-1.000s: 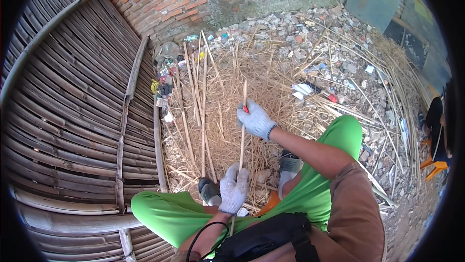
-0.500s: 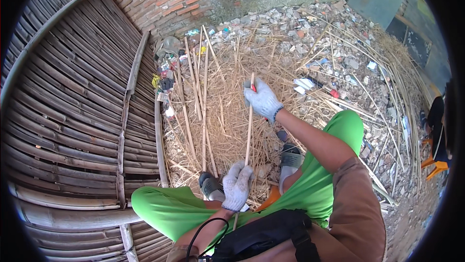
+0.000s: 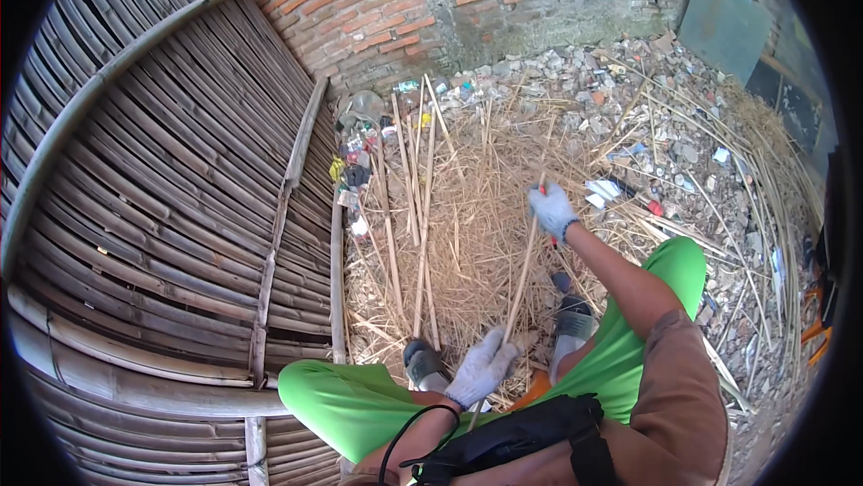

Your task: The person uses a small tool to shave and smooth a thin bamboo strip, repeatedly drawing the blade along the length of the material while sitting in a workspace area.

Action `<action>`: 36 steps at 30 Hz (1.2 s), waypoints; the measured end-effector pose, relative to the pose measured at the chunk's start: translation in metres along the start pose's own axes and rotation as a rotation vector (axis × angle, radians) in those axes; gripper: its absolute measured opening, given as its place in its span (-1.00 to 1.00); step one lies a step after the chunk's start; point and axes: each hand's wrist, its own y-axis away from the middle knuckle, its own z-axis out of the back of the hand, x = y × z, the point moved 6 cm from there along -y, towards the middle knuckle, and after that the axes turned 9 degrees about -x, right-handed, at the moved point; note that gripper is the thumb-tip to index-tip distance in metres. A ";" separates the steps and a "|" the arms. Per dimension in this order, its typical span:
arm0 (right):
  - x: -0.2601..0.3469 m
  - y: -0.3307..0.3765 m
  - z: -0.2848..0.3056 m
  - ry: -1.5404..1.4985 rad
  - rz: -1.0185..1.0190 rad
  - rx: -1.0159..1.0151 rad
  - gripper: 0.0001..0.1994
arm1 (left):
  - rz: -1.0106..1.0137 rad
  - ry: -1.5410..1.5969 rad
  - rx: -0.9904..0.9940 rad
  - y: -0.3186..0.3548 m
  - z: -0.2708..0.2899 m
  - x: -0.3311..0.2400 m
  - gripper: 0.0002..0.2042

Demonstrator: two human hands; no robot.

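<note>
A long, pale bamboo stick (image 3: 520, 286) slants from near my lap up and away to the right. My left hand (image 3: 484, 367), in a whitish work glove, is closed around its near part, slightly blurred. Farther along, my right hand (image 3: 552, 209), gloved too, grips the stick together with a small red-handled tool (image 3: 542, 188). Red shows at both ends of that fist; the tool's blade or working end cannot be made out. Dry straw-like shavings (image 3: 476, 243) lie thick on the ground beneath both hands.
Several bamboo sticks (image 3: 422, 261) lie left of my hands. A slatted bamboo panel (image 3: 171, 198) stands along the left side, a brick wall (image 3: 378, 9) at the back. Rubble (image 3: 620, 81) and long thin strips (image 3: 746, 171) cover the right. An orange chair (image 3: 816, 329) edges in at far right.
The view has shifted, so the surroundings sit farther right and lower. Both hands still hold the stick; the left glove's fingers look more stretched along it.
</note>
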 end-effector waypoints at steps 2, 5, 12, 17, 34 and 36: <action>-0.005 -0.009 0.012 -0.061 -0.065 -0.037 -0.75 | 0.024 -0.045 0.087 0.004 -0.004 0.001 -0.60; -0.015 -0.029 0.041 -0.084 -0.052 -0.199 -0.68 | 0.040 -0.009 0.134 0.007 -0.014 0.013 -0.59; -0.035 -0.058 0.068 -0.019 -0.015 -0.374 -0.66 | 0.168 0.287 0.168 0.017 -0.020 0.026 -0.61; -0.037 -0.049 0.057 -0.078 -0.074 -0.393 -0.69 | 0.184 0.233 0.014 0.020 -0.025 0.013 -0.72; -0.004 -0.055 0.050 0.121 0.154 -0.187 -0.68 | -0.140 -0.116 -0.069 0.028 -0.037 0.020 -0.69; 0.000 -0.051 0.052 0.033 0.152 -0.270 -0.66 | 0.106 0.121 0.010 0.024 -0.032 0.039 -0.67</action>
